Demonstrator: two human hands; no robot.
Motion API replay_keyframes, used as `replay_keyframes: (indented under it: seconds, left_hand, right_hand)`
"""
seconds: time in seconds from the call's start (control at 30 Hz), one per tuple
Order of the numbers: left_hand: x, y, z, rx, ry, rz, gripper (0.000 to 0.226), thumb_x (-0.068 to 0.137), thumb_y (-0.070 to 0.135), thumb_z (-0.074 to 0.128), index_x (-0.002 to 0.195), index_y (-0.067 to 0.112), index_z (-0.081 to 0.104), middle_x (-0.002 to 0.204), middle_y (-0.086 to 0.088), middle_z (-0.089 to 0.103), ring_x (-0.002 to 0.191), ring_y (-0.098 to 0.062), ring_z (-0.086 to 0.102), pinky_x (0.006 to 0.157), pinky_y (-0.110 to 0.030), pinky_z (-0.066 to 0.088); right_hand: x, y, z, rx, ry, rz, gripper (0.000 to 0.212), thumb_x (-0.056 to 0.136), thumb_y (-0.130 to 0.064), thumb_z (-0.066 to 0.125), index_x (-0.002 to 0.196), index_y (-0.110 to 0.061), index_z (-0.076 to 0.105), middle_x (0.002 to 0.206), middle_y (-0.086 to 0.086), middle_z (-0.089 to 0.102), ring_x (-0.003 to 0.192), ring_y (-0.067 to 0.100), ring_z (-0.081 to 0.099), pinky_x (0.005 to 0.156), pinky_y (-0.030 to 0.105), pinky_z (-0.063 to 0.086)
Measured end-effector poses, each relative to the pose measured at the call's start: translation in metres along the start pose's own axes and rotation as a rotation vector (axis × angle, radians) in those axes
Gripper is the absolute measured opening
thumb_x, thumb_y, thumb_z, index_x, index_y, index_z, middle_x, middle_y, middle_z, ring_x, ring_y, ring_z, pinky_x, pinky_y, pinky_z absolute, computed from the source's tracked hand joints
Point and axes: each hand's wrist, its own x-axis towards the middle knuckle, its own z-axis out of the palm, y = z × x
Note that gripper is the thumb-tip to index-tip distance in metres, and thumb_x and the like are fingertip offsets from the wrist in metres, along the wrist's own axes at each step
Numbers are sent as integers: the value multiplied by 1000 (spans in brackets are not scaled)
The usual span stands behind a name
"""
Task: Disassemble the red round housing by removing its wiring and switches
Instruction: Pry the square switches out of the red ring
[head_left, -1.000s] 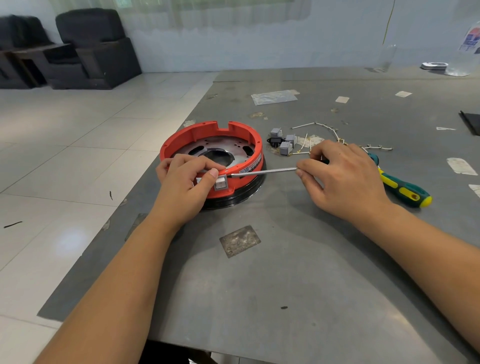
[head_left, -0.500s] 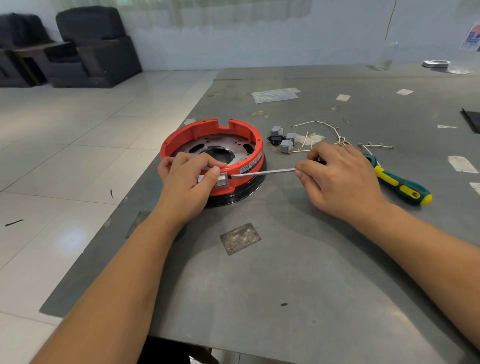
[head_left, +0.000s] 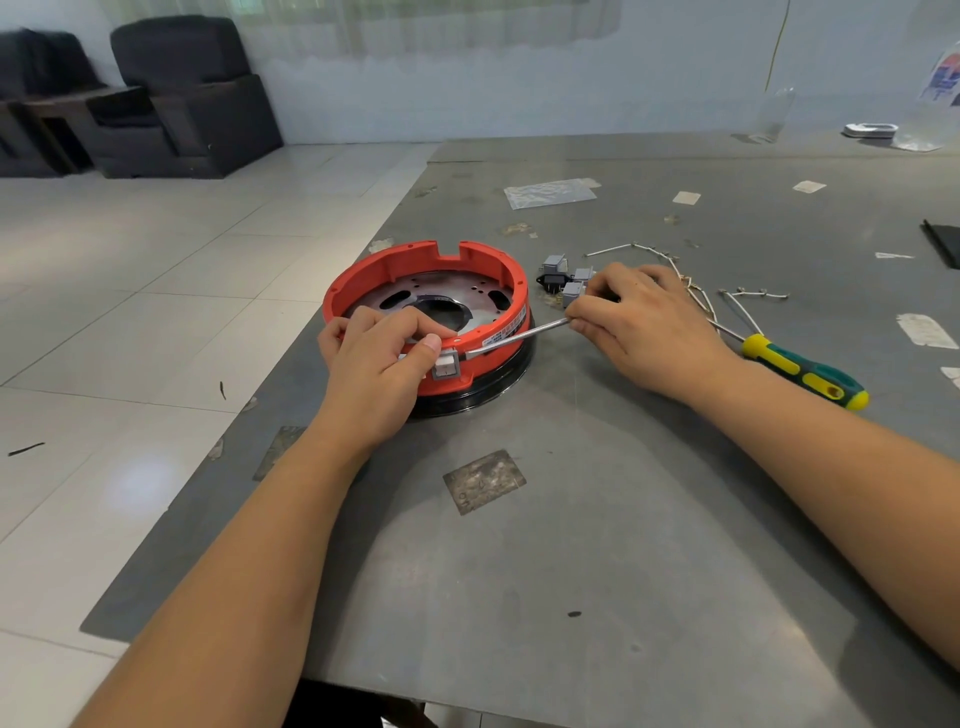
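The red round housing (head_left: 415, 260) sits on a black base at the left edge of the table. A grey switch (head_left: 445, 366) is set in its near wall. My left hand (head_left: 374, 374) grips the near rim, fingers inside and thumb on top of the switch. My right hand (head_left: 644, 327) is closed on a thin metal tool (head_left: 514, 338), and its handle is hidden in the fist. The tool's tip touches the housing wall just right of the switch. Several removed grey switches (head_left: 563, 278) and loose white wires (head_left: 696, 291) lie behind my right hand.
A green and yellow screwdriver (head_left: 805, 371) lies on the grey metal table (head_left: 571, 545), right of my right wrist. Tape scraps and a plastic bag (head_left: 550, 193) lie farther back. The table's left edge drops to a tiled floor; dark armchairs (head_left: 192, 98) stand far left.
My right hand has shifted slightly away from me, so the tool shaft now slants down toward the switch instead of lying level. My left hand stays on the rim.
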Motion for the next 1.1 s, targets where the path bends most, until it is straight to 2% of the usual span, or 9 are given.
replay_keyframes:
  seconds: [0.07,0.27,0.43,0.57,0.63,0.73,0.9,1.0,1.1]
  left_hand:
    - [0,-1,1,-9,2,-13,24,94,46,41,89,55,63,105,25,44,108,-1,25,104,-33,14]
    - [1,2,0,15,-11,-7,23,94,46,40,93,57,61,107,25,45,116,-5,26,104,-32,13]
    - [-2,4,-3,11,-2,62,26,95,43,41,106,59,58,104,30,50,110,17,28,105,-32,13]
    - [-2,4,-3,50,-16,82,16,91,53,47,98,59,61,108,31,51,113,5,32,105,-32,12]
    - [-1,2,-3,70,-12,116,13,91,54,51,99,59,60,106,36,50,108,13,33,106,-33,13]
    - [0,-2,-3,79,-2,144,13,93,52,52,101,60,60,103,40,49,113,26,28,104,-32,12]
    - [0,-5,-2,75,23,160,16,94,52,52,104,54,64,101,40,49,114,25,29,103,-32,13]
    - [0,-5,-1,72,29,158,17,93,52,52,105,53,64,101,40,48,114,27,28,103,-32,12]
    - [-1,-5,-1,70,30,155,16,93,51,52,105,55,62,102,38,49,114,29,26,102,-31,12]
  right_hand:
    - [5,2,1,-6,-5,-21,22,104,-34,54,111,-21,70,109,9,57,95,34,57,97,44,40]
    - [14,6,6,-5,10,-23,27,103,-37,52,111,-20,71,111,10,58,94,37,57,92,43,42]
    - [13,4,8,2,15,-10,23,103,-34,56,111,-19,71,110,11,59,94,37,58,93,43,42]
    - [8,4,6,-5,10,-22,23,103,-35,55,112,-21,71,109,10,58,94,35,57,96,44,41]
    - [5,6,2,-16,16,-31,25,104,-36,51,111,-22,71,108,9,57,94,33,56,96,44,40]
    - [-3,7,-5,-26,51,-52,23,104,-34,51,107,-22,71,102,8,56,89,32,56,94,44,37]
    - [-15,8,-15,-81,3,-97,17,102,-30,53,101,-20,68,97,10,54,79,35,54,71,37,37]
    - [-21,7,-18,-115,-65,-83,17,103,-31,54,105,-20,67,99,11,54,75,35,52,66,37,40]
    - [-25,1,-21,-124,-84,-67,17,103,-32,55,105,-21,67,99,11,55,72,33,50,64,33,34]
